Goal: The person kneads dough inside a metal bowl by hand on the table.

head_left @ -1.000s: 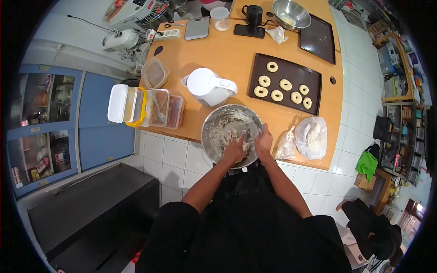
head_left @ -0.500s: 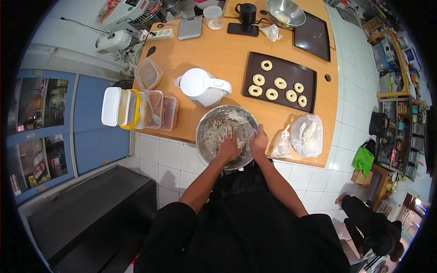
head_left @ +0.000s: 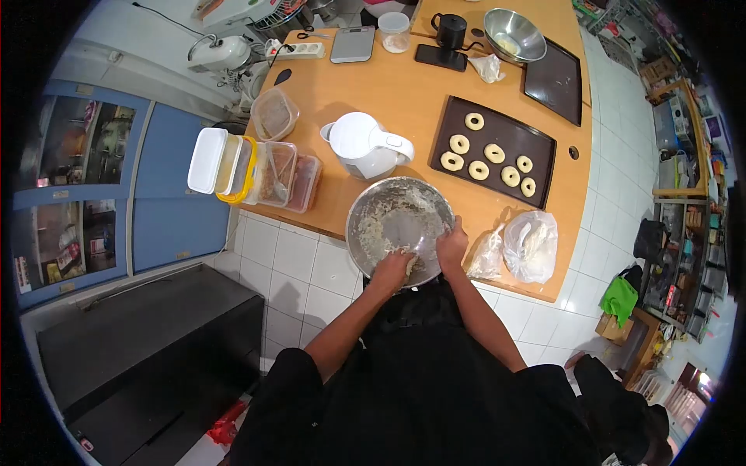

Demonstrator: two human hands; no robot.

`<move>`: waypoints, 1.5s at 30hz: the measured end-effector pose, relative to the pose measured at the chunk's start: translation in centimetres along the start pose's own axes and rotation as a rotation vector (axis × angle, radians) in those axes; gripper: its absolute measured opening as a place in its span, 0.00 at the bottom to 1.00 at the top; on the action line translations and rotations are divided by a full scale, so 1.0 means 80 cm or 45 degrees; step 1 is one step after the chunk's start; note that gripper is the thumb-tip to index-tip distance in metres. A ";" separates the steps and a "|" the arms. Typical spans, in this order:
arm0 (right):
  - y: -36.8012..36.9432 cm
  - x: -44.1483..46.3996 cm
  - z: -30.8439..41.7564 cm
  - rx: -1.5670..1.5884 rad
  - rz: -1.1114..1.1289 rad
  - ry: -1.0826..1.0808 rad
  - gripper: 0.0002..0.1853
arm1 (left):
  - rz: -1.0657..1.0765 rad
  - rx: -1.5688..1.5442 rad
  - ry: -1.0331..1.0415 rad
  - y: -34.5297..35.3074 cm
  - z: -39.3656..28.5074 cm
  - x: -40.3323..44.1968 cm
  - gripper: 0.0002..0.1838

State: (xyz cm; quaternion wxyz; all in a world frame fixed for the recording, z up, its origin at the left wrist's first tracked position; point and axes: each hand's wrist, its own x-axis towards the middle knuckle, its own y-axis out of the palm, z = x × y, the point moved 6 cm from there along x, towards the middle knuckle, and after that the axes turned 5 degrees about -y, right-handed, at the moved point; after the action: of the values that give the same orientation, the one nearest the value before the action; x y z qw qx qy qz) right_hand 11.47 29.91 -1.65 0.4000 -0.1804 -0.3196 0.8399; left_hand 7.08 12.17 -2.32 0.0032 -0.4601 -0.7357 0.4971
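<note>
A wooden table (head_left: 373, 85) is standing on a white tiled floor (head_left: 334, 266), with a blue cabinet (head_left: 167, 225) standing to its left. The mixing bowl (head_left: 404, 225), metal and round, is overlapping the table's front edge, directly before the person; whether its base is resting on the table cannot be told.

Left hand (head_left: 392, 272): reaching over the bowl's near rim, its fingers bending down at the pale, sticky dough (head_left: 413, 266). The fingertips are partly hidden, so how far the hand is closing cannot be told; it appears to be touching the dough at the near side of the bowl.

Right hand (head_left: 451, 245): closing on the bowl's right rim, fingers wrapping the edge.

Dough residue is clinging to the bowl's inner wall.

Beyond the bowl, slightly left, a white kettle (head_left: 364, 147) is standing upright. Beyond and right of the bowl, a dark tray (head_left: 509, 130) is holding eight dough rings (head_left: 501, 155). Right of the bowl, two plastic bags (head_left: 531, 247) are lying near the table's front edge. Left of the bowl, clear containers (head_left: 275, 175) are sitting close together. Far beyond the bowl, a grey scale (head_left: 353, 45) is lying flat.
</note>
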 end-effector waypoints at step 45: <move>-0.002 0.002 -0.014 -0.113 0.074 0.008 0.16 | 0.045 0.357 -0.092 -0.038 0.027 0.006 0.39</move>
State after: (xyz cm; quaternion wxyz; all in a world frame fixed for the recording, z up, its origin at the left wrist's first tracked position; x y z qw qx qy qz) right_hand 12.12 30.54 -2.38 0.3679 -0.2098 -0.3499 0.8356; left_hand 3.75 10.65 -1.41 0.0321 -0.4497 -0.6505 0.6112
